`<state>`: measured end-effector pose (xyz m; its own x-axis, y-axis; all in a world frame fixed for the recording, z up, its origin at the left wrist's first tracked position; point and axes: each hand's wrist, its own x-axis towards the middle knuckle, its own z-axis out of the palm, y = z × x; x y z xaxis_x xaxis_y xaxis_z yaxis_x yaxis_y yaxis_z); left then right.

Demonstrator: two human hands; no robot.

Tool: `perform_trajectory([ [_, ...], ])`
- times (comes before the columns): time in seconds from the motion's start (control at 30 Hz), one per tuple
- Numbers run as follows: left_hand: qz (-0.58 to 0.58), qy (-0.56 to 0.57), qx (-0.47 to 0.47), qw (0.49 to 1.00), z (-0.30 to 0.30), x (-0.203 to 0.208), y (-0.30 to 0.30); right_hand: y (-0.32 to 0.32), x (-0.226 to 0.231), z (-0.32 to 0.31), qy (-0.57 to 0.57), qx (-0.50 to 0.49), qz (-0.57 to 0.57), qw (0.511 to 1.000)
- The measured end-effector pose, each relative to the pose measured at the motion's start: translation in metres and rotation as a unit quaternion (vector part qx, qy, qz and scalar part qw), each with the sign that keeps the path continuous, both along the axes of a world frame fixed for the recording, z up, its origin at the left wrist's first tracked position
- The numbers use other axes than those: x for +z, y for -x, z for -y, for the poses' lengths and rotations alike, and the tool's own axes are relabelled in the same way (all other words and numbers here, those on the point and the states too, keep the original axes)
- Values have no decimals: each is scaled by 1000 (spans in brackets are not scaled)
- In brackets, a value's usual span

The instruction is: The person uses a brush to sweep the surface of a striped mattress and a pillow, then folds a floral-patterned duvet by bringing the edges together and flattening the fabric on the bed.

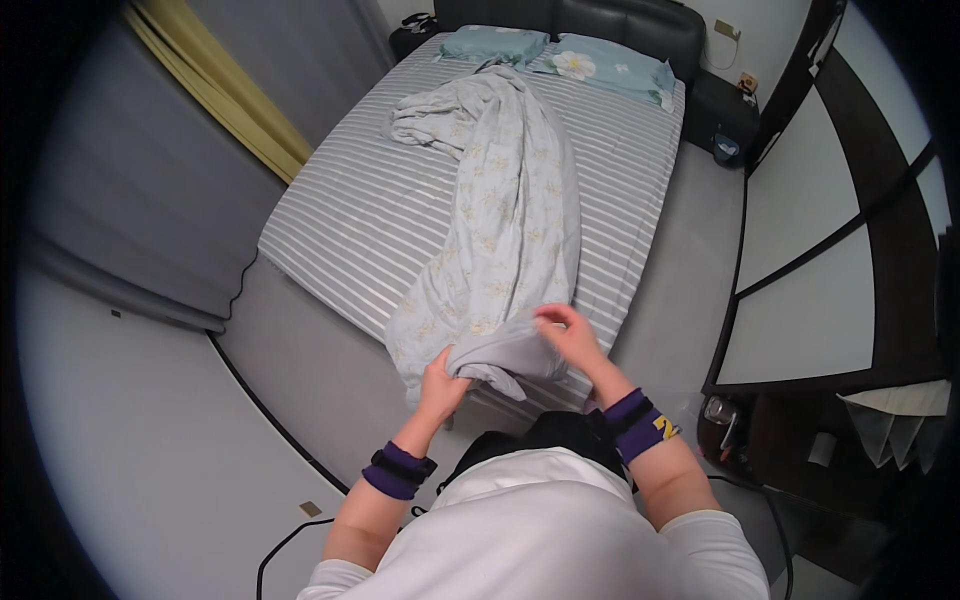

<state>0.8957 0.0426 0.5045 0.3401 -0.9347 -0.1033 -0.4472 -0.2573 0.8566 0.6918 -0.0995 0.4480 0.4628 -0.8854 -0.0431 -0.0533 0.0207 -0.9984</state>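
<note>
From where I stand, rm. light mod., soft, fairly even; source dir. can't be told. Shadows weak, mainly in folds of the quilt point(500, 210). White shirt point(560, 520) brightest, detail thin. Shelf unit point(790, 485) at lower R v. dark, detail partly lost. R hand point(568, 335) slightly blurred. Distort. evident: wardrobe point(800, 190) edges bow; black vignette at corners, bluish haze at L rim.
</note>
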Motion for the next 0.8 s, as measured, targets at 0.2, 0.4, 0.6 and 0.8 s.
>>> perform_trajectory([
  [0.2,-101,34,21,994,8,23,3,30,-64,2,-343,-80,-179,919],
  [0.4,-50,100,52,992,12,35,4,24,-58,9,-199,63,62,976],
  [0.6,87,145,88,982,6,52,1,7,53,16,-198,234,7,952],
  [0.8,121,164,11,979,4,52,5,-30,70,-18,68,271,-17,960],
])
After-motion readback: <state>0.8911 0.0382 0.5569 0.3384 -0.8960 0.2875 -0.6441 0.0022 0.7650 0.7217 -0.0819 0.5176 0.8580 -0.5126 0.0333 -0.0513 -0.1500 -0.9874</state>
